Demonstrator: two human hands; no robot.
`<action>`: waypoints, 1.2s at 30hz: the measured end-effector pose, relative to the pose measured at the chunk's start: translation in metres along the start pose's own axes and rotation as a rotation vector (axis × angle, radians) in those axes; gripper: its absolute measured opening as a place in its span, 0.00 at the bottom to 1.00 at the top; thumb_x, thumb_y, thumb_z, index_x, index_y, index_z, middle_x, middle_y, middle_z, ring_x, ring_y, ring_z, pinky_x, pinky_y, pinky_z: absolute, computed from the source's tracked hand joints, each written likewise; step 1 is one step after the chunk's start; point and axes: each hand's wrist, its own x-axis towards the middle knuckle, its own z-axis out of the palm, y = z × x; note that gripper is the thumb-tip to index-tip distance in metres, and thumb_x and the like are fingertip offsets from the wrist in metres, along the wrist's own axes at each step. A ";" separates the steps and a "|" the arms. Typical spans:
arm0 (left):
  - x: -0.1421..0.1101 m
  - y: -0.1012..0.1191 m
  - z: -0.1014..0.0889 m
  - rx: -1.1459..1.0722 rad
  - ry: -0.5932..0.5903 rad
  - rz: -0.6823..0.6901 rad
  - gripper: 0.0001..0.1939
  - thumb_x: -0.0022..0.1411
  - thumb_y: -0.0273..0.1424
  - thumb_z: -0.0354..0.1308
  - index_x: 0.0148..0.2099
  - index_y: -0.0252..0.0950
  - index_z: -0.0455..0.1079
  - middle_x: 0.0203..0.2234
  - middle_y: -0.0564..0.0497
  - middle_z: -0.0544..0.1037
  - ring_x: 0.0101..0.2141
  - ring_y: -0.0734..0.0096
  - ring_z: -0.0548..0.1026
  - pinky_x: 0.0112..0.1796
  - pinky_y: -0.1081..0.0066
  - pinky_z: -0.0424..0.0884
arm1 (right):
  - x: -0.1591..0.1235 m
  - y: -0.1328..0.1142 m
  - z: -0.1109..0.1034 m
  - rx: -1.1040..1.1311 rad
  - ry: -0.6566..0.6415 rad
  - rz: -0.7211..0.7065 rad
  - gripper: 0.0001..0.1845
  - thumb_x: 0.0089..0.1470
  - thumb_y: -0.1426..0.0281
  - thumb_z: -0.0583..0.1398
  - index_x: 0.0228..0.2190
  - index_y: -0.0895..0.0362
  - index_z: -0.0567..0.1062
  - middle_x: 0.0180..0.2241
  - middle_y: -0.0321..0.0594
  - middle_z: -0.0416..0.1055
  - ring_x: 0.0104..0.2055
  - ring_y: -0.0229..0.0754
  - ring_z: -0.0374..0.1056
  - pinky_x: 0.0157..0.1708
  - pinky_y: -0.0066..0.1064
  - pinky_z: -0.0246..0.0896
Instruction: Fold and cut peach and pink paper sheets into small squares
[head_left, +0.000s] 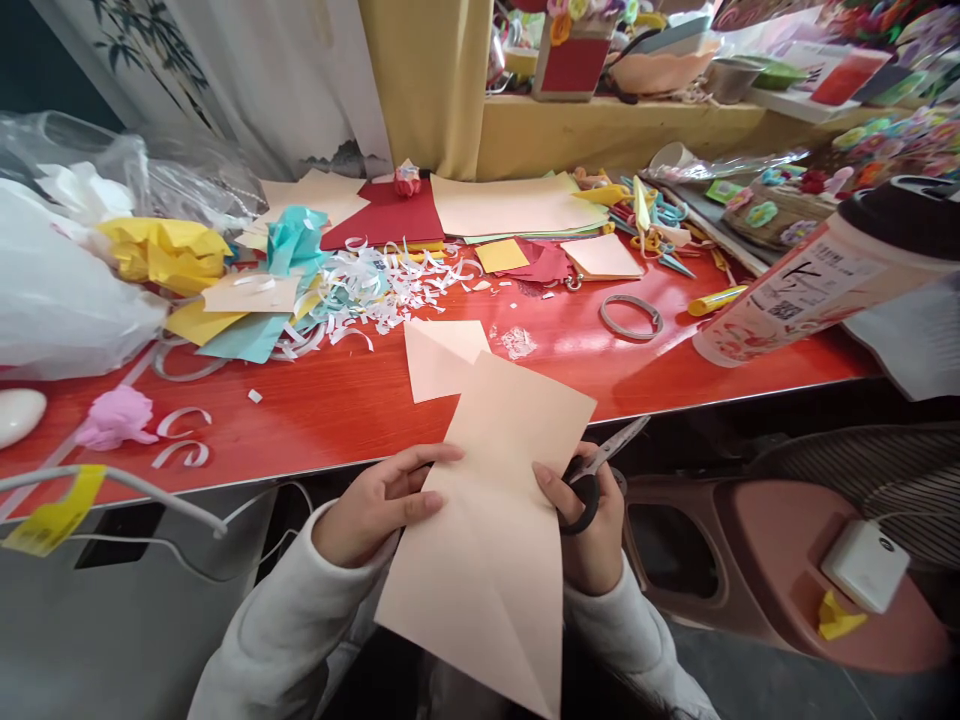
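A sheet of pale peach paper (495, 500) with faint creases is held up in front of the table's near edge. My left hand (382, 505) pinches its left side between thumb and fingers. On the right side, my right hand (592, 520) grips the same sheet with the thumb on top. That hand also carries a pair of scissors (589, 485) with black handles, blades pointing up and right. Behind the sheet, a smaller pale pink paper piece (442, 360) lies on the table, partly covered by the sheet's top edge.
The red table (315, 410) bears white paper shreds (382, 285), a stack of paper (510, 205), a grey ring (631, 316) and a tilted drink cup (810, 285). A plastic bag (67, 280) bulges at left. A pink chair (810, 560) stands at lower right.
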 end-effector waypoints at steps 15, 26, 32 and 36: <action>0.000 0.032 -0.010 0.414 0.018 0.162 0.26 0.44 0.26 0.66 0.48 0.44 0.72 0.46 0.47 0.75 0.36 0.62 0.76 0.31 0.71 0.72 | 0.061 -0.049 -0.045 -0.329 -0.931 0.100 0.40 0.33 0.45 0.64 0.43 0.59 0.74 0.26 0.39 0.67 0.25 0.39 0.61 0.23 0.28 0.55; -0.013 0.054 -0.001 0.261 0.077 0.081 0.28 0.42 0.25 0.64 0.49 0.43 0.72 0.35 0.46 0.80 0.30 0.61 0.78 0.25 0.72 0.71 | 0.048 -0.057 -0.042 -0.533 -1.306 0.425 0.32 0.42 0.55 0.63 0.46 0.62 0.70 0.21 0.33 0.60 0.21 0.32 0.51 0.18 0.25 0.46; 0.000 0.057 -0.019 0.427 -0.153 0.105 0.27 0.45 0.25 0.61 0.50 0.44 0.71 0.49 0.48 0.73 0.38 0.56 0.76 0.29 0.73 0.70 | 0.038 -0.063 -0.030 -0.577 -1.342 0.417 0.28 0.40 0.56 0.64 0.40 0.63 0.73 0.19 0.32 0.61 0.18 0.31 0.51 0.15 0.23 0.44; -0.001 0.058 -0.019 0.431 -0.170 0.039 0.27 0.46 0.25 0.61 0.52 0.44 0.69 0.51 0.50 0.71 0.43 0.57 0.74 0.34 0.74 0.68 | 0.037 -0.061 -0.025 -0.565 -1.305 0.480 0.30 0.40 0.56 0.65 0.40 0.65 0.72 0.17 0.30 0.58 0.18 0.29 0.49 0.15 0.22 0.41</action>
